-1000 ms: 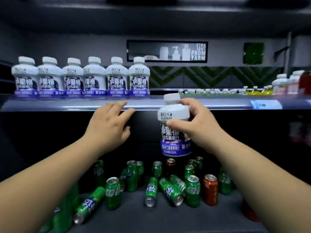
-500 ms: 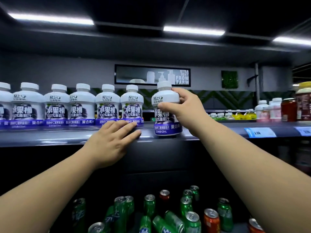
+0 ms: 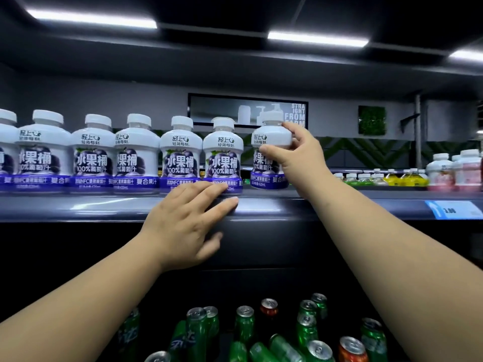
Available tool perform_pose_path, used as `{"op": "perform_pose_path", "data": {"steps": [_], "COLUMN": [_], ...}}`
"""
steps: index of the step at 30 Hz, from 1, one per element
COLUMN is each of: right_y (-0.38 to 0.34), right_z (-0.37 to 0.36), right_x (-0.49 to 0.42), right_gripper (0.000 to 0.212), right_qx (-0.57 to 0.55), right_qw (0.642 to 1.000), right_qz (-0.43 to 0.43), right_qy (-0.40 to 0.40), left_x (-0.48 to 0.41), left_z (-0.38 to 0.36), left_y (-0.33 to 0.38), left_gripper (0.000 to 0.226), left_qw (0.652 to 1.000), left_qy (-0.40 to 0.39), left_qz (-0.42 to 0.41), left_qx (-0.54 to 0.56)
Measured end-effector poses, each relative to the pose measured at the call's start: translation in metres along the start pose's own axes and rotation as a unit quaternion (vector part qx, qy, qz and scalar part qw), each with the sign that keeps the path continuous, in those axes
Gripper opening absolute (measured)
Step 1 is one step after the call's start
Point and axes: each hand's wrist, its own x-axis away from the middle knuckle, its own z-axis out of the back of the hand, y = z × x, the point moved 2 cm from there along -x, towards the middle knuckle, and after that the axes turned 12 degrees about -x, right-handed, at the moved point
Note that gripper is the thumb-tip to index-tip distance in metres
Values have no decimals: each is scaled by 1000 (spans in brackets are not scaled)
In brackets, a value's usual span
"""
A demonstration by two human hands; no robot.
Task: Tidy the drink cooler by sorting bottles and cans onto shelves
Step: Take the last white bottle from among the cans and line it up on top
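My right hand [image 3: 296, 155] grips a white grape juice bottle [image 3: 269, 142] with a purple label, upright on the upper shelf [image 3: 287, 205] at the right end of a row of matching bottles [image 3: 136, 155]. A small gap separates it from the nearest bottle [image 3: 222, 152] in that row. My left hand [image 3: 187, 220] rests flat on the shelf's front edge, fingers straight, just below that neighbour. On the lower shelf, green cans [image 3: 305, 327] and red cans [image 3: 351, 348] stand and lie in a jumble.
Further right on the upper shelf stand small yellow and green bottles [image 3: 392, 177] and pale pink bottles [image 3: 462, 171]. A blue price tag [image 3: 453, 209] is fixed to the shelf edge at right. A framed sign [image 3: 248, 111] hangs on the back wall.
My right hand has carried the bottle up from below the shelf and set it at the right end of the row. The view has tilted upward. My left hand stays on the shelf edge.
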Motion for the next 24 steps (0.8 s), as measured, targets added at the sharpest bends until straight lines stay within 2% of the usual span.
{"op": "perform_pose_path", "data": {"steps": [4, 7, 8, 10, 12, 14, 19, 24], "right_y": [10, 9, 6, 0, -6, -7, -3, -4], "right_z": [-1, -1, 0, -1, -5, -6, -4, 0], "right_x": [-3, -1, 2, 10, 26, 36, 34, 32], "right_gripper": [62, 54, 58, 81, 104, 111, 91, 85], "right_qx": [15, 27, 51, 177, 348, 433, 410, 391], "right_qw": [999, 995, 994, 980, 933, 898, 908, 915], "right_qz": [-27, -50, -47, -27, -15, -7, -27, -30], "right_qy": [-38, -76, -81, -88, -94, -80, -89, -97], "left_x": [0, 0, 0, 1, 1, 1, -1, -1], "left_z": [2, 3, 3, 3, 4, 5, 5, 6], "left_y": [0, 1, 1, 1, 1, 2, 3, 4], "left_gripper": [63, 63, 64, 65, 68, 70, 73, 76], "left_qw": [1000, 1000, 1000, 1000, 1000, 1000, 999, 998], "left_qy": [0, -6, -8, -12, -13, -12, -25, -42], "left_qz": [0, 2, 3, 3, 3, 7, 41, 50], "left_qx": [1, 1, 1, 2, 2, -1, 10, 10]}}
